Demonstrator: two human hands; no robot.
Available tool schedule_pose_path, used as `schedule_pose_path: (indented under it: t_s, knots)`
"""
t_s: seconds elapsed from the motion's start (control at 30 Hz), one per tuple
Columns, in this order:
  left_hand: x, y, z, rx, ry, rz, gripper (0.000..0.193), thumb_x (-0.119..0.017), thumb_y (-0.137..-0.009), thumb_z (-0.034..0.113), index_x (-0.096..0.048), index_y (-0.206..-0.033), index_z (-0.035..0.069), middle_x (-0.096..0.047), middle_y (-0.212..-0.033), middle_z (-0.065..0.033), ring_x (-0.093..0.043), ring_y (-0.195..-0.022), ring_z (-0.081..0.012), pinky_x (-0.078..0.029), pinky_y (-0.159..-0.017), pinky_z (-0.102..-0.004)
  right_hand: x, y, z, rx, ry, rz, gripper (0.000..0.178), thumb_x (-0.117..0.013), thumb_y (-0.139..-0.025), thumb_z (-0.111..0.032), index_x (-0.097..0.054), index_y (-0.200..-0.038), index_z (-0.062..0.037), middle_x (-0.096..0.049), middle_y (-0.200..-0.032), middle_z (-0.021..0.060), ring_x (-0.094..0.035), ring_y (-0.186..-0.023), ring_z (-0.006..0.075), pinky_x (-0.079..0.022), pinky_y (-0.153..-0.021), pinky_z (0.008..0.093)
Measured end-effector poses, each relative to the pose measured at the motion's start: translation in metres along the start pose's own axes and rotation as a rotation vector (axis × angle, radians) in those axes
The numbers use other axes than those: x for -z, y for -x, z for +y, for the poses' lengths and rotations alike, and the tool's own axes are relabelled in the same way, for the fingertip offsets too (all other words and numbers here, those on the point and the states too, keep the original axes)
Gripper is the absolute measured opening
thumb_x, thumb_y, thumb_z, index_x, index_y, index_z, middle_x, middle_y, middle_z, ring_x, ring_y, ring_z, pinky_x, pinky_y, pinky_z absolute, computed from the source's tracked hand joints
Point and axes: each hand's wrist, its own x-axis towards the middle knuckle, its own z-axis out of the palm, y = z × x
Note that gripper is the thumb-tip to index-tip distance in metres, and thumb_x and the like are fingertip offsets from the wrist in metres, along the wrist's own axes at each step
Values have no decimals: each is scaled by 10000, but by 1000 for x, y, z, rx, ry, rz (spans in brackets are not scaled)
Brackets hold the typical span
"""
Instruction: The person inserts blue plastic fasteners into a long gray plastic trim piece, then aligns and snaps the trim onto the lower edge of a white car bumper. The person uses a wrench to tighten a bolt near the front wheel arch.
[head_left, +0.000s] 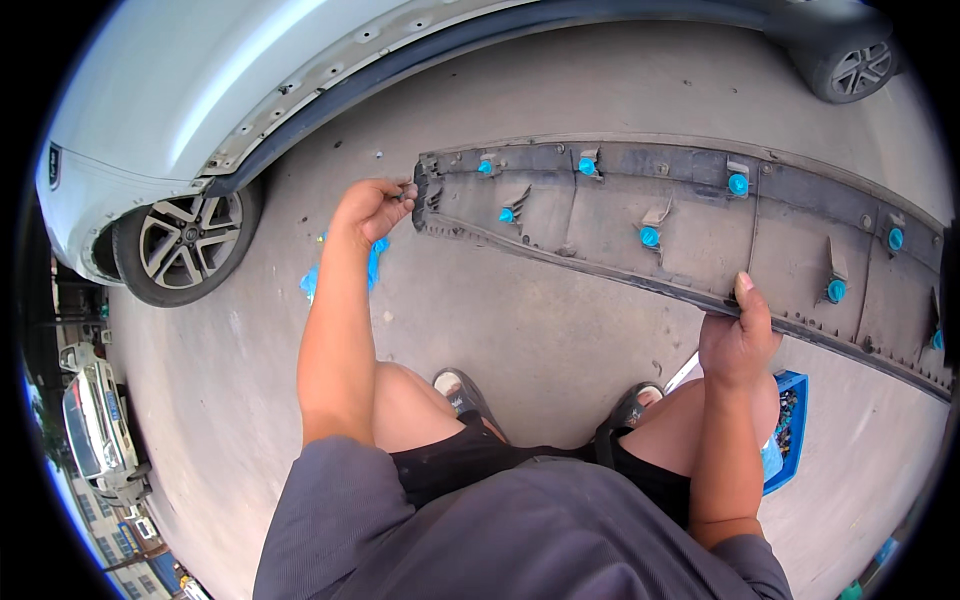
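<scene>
Panel of long, dark-grey plastic (612, 208), probably light, flexible, best held by its edges: right hand (740, 335) closed on one, left hand (372, 210) half-curled at its end, grip unclear

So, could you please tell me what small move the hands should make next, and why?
Perhaps settle the left hand firmly on the long panel: it is right at the panel's left end, while the right hand grips only the lower edge.
</scene>
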Motion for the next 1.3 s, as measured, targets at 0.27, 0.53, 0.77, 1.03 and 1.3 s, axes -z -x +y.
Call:
schedule_pose_path:
  t_s: [0.27, 0.53, 0.77, 1.03, 1.3]
  knots:
    - [-25, -3, -13, -304, -760, 126, 195, -656, -918, 119, -648, -951, -73, -672, -764, -128, -618, -580, -178, -510, -509, -307, 11, -16, -9, -172, -379, 39, 234, -544, -914, -48, -579, -1134, 25, -635, -1067, 114, -637, -973, 223, -523, -894, 418]
    - [-13, -23, -35, -497, -813, 212, 187, -789, -795, 90, -662, -842, -38, -620, -662, -70, -558, -536, -129, -458, -444, -312, 3, -13, -14, -250, -358, 10, 203, -530, -941, -110, -639, -960, 60, -674, -908, 142, -674, -814, 255, -563, -730, 419]
    - [-20, -19, -44, -445, -838, 256, 139, -730, -816, -24, -670, -928, -81, -674, -722, -101, -618, -580, -141, -522, -497, -301, 12, -11, 3, -216, -374, -43, 297, -485, -963, -149, -601, -1128, 69, -673, -1100, 175, -679, -984, 304, -554, -861, 490]
    - [-20, -27, -52, -377, -964, 290, 147, -777, -786, 43, -668, -779, -55, -655, -626, -120, -637, -550, -185, -499, -496, -350, 7, -6, 4, -162, -410, -38, 314, -524, -929, -100, -557, -1225, -4, -633, -1155, 119, -623, -1084, 258, -501, -938, 461]
    - [-18, -39, -61, -486, -1333, 428, 224, -802, -786, 128, -663, -767, -47, -628, -564, -122, -618, -466, -210, -476, -478, -361, -8, 4, -4, -152, -477, -40, 371, -563, -887, -60, -538, -1256, -27, -598, -1212, 97, -556, -1200, 245, -389, -1081, 448]
